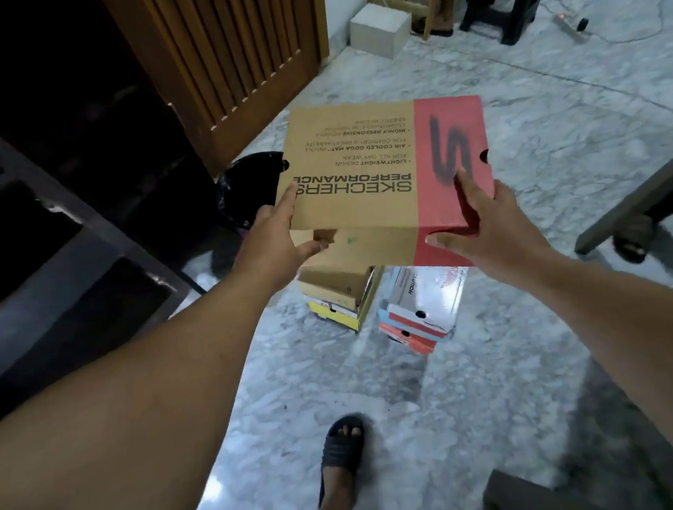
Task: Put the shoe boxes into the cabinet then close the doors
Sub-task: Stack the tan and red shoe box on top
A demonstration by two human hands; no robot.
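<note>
Cardboard-brown and red, the shoe box [379, 170] is held flat above the floor stacks, the left hand [278, 240] and the right hand [486, 225] gripping its near corners, and the open dark cabinet [25, 185] lies to the left, nearer the left arm.

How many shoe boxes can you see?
About 5, maybe more hidden. One Skechers box is held up by both hands. Below it on the floor: a brown and yellow stack of two, and a white and red stack of two.
</note>
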